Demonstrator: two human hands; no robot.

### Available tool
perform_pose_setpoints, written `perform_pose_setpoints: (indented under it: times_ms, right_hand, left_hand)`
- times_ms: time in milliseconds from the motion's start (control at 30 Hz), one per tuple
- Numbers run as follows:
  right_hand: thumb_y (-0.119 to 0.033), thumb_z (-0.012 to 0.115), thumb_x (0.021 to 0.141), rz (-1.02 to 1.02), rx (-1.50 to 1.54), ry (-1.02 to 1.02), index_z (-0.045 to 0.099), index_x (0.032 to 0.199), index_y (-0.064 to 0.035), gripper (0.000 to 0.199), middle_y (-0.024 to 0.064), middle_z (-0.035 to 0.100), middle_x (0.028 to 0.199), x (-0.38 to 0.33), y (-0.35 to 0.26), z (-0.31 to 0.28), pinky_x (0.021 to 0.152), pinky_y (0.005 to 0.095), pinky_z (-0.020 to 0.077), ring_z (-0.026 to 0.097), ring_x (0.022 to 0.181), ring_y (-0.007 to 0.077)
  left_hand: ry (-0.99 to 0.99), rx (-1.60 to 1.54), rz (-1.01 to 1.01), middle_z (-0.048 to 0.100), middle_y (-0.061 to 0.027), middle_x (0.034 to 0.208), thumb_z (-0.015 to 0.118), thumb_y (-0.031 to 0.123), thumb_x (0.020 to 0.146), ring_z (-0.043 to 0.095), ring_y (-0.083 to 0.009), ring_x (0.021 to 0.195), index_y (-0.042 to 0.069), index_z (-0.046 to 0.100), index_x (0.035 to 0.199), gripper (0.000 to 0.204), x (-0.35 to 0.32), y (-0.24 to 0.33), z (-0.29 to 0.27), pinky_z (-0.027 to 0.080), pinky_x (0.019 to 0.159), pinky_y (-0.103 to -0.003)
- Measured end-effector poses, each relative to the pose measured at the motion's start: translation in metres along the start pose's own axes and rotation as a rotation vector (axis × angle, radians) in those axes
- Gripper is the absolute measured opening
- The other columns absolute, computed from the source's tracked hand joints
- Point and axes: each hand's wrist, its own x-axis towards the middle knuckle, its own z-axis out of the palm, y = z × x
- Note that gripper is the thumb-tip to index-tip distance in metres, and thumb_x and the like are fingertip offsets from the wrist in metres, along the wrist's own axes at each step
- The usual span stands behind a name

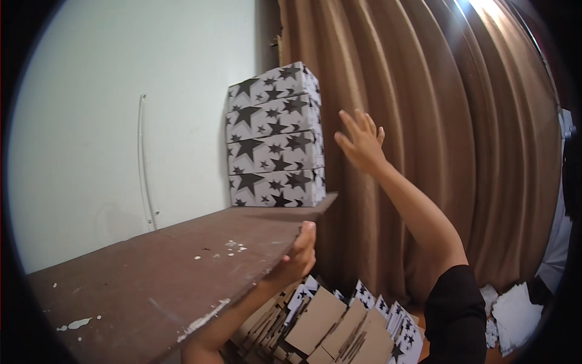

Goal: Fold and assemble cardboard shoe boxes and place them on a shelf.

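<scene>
A stack of several white boxes (274, 136) printed with black stars stands at the far end of a brown wooden shelf (182, 267), against the wall corner. My right hand (362, 141) is raised in the air just right of the stack, fingers apart, holding nothing and not touching the boxes. My left hand (299, 253) grips the front edge of the shelf from below, thumb on top of the board.
A brown pleated curtain (448, 121) hangs behind and to the right. Below the shelf lies a pile of flattened star-print cardboard blanks (330, 321). More white sheets (515, 315) lie at the lower right. A pale wall (121, 121) backs the shelf.
</scene>
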Motion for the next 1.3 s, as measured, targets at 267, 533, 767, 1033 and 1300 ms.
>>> perform_pose_setpoints:
  times_ms: [267,533,767,1033,1300]
  right_hand:
    - [-0.034,0.061,0.078,-0.172,-0.111,-0.199,0.038,0.137,-0.0275,0.063,0.0146,0.024,0.145,-0.150,0.001,-0.070,0.103,0.0621,0.0069,0.017,0.135,0.0337]
    - [-0.031,0.062,0.076,0.165,0.032,-0.453,0.033,0.139,-0.0270,0.070,0.0175,0.024,0.143,-0.342,0.008,-0.073,0.100,0.0663,0.0117,0.017,0.134,0.0368]
    - [-0.033,0.065,0.071,0.690,-0.012,-0.811,0.037,0.137,-0.0239,0.072,0.0185,0.029,0.140,-0.580,0.013,-0.102,0.097,0.0695,0.0138,0.021,0.133,0.0377]
    - [-0.027,0.065,0.075,0.993,-0.075,-0.788,0.043,0.133,-0.0128,0.063,0.0238,0.040,0.130,-0.708,0.010,-0.191,0.094,0.0487,0.0361,0.044,0.116,0.0408]
    - [-0.028,0.058,0.084,1.090,0.004,-0.721,0.045,0.129,-0.0072,0.051,0.0259,0.041,0.130,-0.748,0.022,-0.257,0.093,0.0461,0.0384,0.049,0.112,0.0405]
  left_hand:
    - [-0.076,-0.429,-0.146,0.052,0.0007,0.129,0.055,0.037,0.075,0.039,-0.0147,0.128,0.024,0.066,0.104,0.034,-0.003,0.046,-0.024,-0.022,0.101,-0.058]
    - [-0.363,-1.064,-0.490,0.050,-0.0011,0.124,0.065,0.030,0.072,0.040,-0.0202,0.124,0.024,0.065,0.102,0.031,-0.054,0.168,-0.106,0.006,0.101,-0.060]
    - [-0.589,-1.649,-0.399,0.054,-0.0040,0.118,0.067,0.021,0.073,0.045,-0.0233,0.120,0.020,0.065,0.100,0.027,-0.116,0.295,-0.204,0.023,0.099,-0.054]
    - [-0.738,-2.009,-0.120,0.050,-0.0046,0.125,0.069,0.018,0.071,0.043,-0.0238,0.123,0.019,0.061,0.111,0.040,-0.136,0.365,-0.299,0.028,0.101,-0.053]
    - [-0.665,-1.830,0.223,0.039,-0.0096,0.138,0.061,0.015,0.075,0.036,-0.0253,0.130,0.017,0.052,0.124,0.050,-0.142,0.430,-0.346,0.023,0.105,-0.057]
